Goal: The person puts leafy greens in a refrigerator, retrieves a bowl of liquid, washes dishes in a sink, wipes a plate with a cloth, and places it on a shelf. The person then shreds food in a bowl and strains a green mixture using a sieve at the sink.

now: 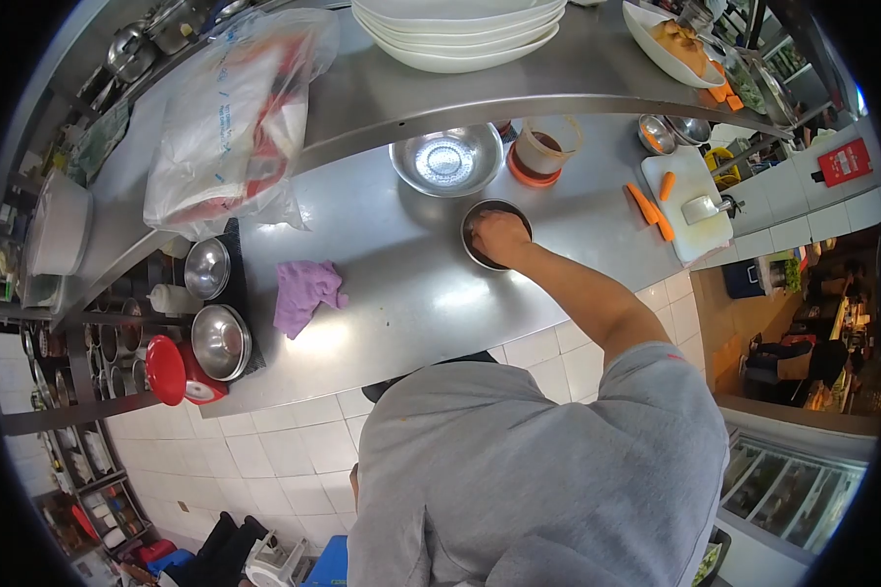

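Right hand (pixel 499 235) is down inside the small dark bowl (pixel 496 235) mid-desk (pixel 392 284), grip hidden so I cannot tell its hold; press sideways and that light bowl could skid toward the edge.

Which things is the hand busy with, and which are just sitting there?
In use:
right hand, reaching into the small dark bowl

Just lying about:
purple cloth
big steel bowl
plastic tub
carrots on the cutting board
stacked white plates
plastic bag
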A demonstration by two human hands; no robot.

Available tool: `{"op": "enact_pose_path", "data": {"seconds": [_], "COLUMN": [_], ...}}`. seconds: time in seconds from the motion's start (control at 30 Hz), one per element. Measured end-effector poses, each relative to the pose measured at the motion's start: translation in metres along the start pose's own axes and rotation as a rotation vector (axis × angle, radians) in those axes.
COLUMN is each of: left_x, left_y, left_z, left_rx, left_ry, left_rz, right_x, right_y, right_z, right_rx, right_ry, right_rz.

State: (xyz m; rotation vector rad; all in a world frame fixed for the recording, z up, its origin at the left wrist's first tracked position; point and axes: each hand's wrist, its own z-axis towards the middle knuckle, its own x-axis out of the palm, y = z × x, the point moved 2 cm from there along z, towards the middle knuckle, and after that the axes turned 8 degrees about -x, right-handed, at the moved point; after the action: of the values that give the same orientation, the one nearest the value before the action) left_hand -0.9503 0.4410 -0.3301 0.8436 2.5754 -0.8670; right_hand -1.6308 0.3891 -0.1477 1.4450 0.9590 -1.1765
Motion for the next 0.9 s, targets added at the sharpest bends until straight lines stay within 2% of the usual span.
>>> {"op": "enact_pose_path", "data": {"seconds": [0.13,0.2,0.43,0.57,0.6,0.63,0.67,0.7,0.73,0.77,0.8,0.83,0.87,0.9], "left_x": [0.0,-0.002,-0.009,-0.019,-0.022,-0.027,-0.03,-0.033,-0.037,-0.034,-0.029,-0.022,-0.009,0.006], "left_y": [0.0,0.001,0.003,0.008,0.007,0.007,0.002,-0.002,-0.016,-0.072,-0.155,-0.213,-0.257,-0.315], "left_z": [0.0,-0.001,0.002,0.012,0.022,0.035,0.04,0.05,0.056,0.023,-0.034,-0.062,-0.078,-0.108], "left_rx": [0.004,0.006,0.037,0.142,0.278,0.591,0.804,0.876,0.899,0.639,0.382,0.387,0.312,0.424], "left_ry": [0.002,0.001,-0.006,-0.008,-0.004,-0.066,-0.134,-0.162,-0.154,0.05,0.155,0.192,0.26,0.257], "left_rz": [0.004,0.006,0.034,0.138,0.316,0.701,0.921,0.983,0.969,0.627,0.254,0.195,0.09,0.211], "right_x": [0.003,0.002,0.01,0.021,0.022,0.023,0.025,0.027,0.03,0.032,0.035,0.032,0.027,0.025], "right_y": [0.003,0.006,0.014,0.016,0.018,0.02,0.023,0.026,0.03,0.034,0.039,0.047,0.058,0.067], "right_z": [0.0,0.001,0.0,0.0,-0.002,-0.003,-0.005,-0.006,-0.007,-0.007,-0.006,-0.006,-0.007,-0.008], "right_rx": [0.101,0.264,0.321,0.306,0.301,0.3,0.284,0.267,0.26,0.248,0.232,0.216,0.184,0.15], "right_ry": [-0.033,0.075,0.06,0.023,0.031,0.033,0.007,-0.015,-0.002,0.016,0.037,0.055,0.049,0.041], "right_rz": [0.084,0.171,0.224,0.336,0.379,0.38,0.42,0.461,0.463,0.493,0.523,0.523,0.512,0.503]}}
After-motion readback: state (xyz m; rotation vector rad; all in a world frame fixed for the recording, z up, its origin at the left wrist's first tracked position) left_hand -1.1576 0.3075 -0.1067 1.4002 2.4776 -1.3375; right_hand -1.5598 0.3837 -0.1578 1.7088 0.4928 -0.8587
